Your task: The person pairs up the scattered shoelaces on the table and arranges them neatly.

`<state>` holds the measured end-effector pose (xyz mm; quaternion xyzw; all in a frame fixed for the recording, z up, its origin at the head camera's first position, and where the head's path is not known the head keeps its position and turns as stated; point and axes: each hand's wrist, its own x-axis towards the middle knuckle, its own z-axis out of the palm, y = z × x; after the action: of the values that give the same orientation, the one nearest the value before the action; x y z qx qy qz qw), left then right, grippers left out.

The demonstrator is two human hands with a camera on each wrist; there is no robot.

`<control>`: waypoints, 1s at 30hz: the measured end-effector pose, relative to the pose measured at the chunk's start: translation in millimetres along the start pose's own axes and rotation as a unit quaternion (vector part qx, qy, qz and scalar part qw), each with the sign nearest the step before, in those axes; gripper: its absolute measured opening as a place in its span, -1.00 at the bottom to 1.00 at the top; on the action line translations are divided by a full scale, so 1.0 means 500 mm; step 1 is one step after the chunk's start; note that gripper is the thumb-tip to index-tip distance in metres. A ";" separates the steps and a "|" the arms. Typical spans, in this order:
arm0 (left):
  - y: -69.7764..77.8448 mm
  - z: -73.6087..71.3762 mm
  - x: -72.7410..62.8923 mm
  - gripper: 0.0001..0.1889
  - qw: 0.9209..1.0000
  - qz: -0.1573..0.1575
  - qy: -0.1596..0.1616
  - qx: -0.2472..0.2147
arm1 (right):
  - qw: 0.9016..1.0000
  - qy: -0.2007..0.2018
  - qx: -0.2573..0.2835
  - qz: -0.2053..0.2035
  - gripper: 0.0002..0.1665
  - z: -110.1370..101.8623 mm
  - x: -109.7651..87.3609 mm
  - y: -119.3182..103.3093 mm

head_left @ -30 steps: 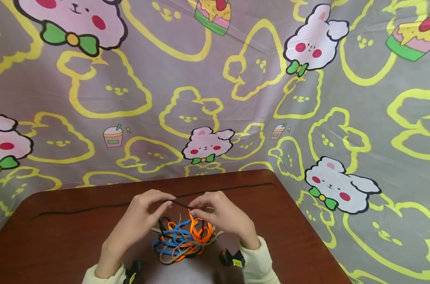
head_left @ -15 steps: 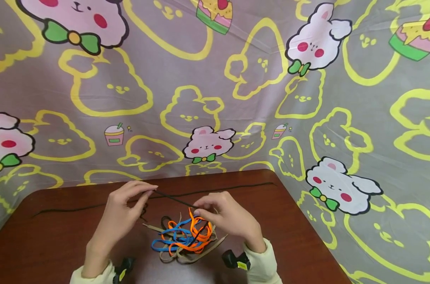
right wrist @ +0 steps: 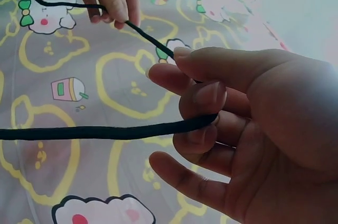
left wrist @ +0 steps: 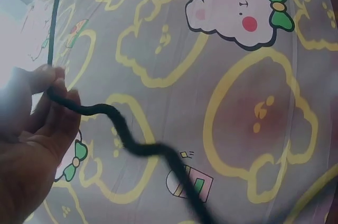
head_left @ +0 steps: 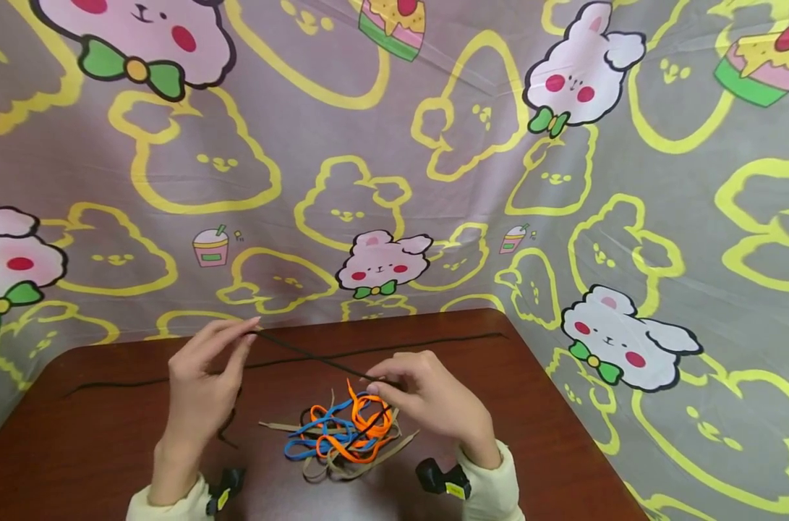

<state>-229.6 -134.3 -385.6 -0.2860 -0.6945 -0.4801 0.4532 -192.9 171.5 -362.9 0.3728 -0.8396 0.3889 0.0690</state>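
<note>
A black shoelace [head_left: 286,344] runs taut between my two hands above the table. My left hand [head_left: 205,383] pinches it between thumb and fingertips, and its loose, wavy tail hangs below that hand. The same wavy length crosses the left wrist view. My right hand [head_left: 433,401] grips the lace between thumb and index finger, and a further stretch of black lace [right wrist: 95,131] passes through its curled fingers in the right wrist view. Under and beside the right hand lies a tangle of flat laces: orange [head_left: 358,454], blue [head_left: 296,450] and tan [head_left: 394,445].
A second black lace [head_left: 420,345] lies stretched across the back of the brown table [head_left: 531,463]. A patterned cloth [head_left: 381,130] with cartoon rabbits surrounds the table's back and right side. A small black camera sits on each wrist.
My left hand has moved left and up, drawing the black lace out longer. My right hand has shifted slightly right. The tangle beneath has loosened, with a tan end spread to the left.
</note>
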 end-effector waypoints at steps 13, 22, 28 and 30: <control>-0.013 -0.018 0.003 -0.90 0.992 0.016 0.120 0.040 | 0.999 0.026 0.020 -0.006 -0.84 -0.024 -0.024 -0.008; 0.005 -0.037 0.021 -0.93 0.984 0.011 0.171 0.047 | 0.999 0.041 0.028 -0.006 -0.84 -0.039 -0.033 -0.018; 0.015 -0.053 0.024 -0.90 0.986 0.022 0.151 0.066 | 0.999 0.026 0.031 -0.008 -0.84 -0.044 -0.037 -0.017; 0.011 -0.061 0.023 -0.91 0.986 0.028 0.143 0.077 | 0.999 0.028 0.022 -0.008 -0.84 -0.048 -0.039 -0.015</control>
<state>-219.0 -160.7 -369.1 -0.1980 -0.6490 -0.4488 0.5815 -178.1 196.3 -350.0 0.3703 -0.8253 0.4173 0.0870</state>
